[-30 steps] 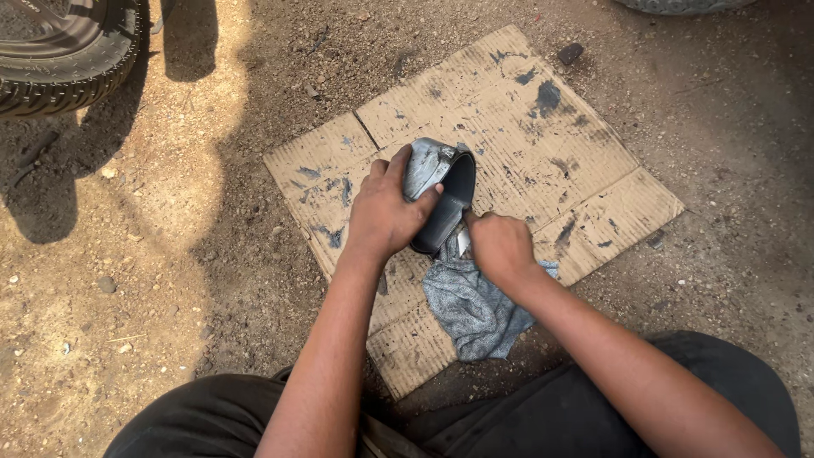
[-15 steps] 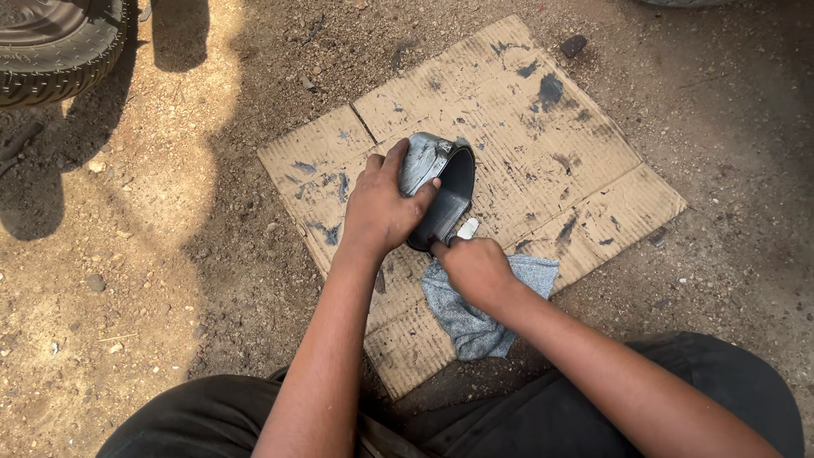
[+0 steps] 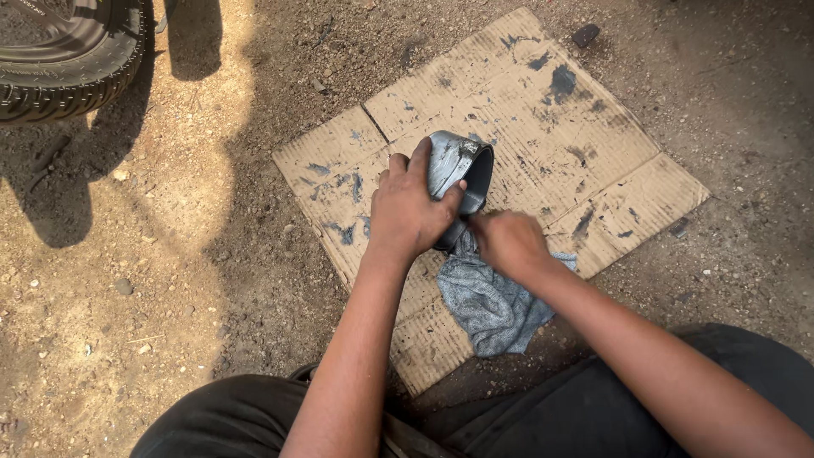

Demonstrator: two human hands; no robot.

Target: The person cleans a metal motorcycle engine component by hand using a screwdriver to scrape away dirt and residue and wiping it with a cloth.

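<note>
Our left hand (image 3: 411, 208) wraps its grip around the dark curved part (image 3: 458, 170) at cardboard (image 3: 543, 110) centre; our right hand (image 3: 507, 242), now shifted toward nine o'clock, pinches the grey rag (image 3: 492, 301). Its fingertips are hidden.

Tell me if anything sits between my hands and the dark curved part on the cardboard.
Nothing visible does. The left hand already grips the part directly. The right hand is at its lower end, bunching the grey rag there, so the rag may lie between those fingers and the part.
</note>
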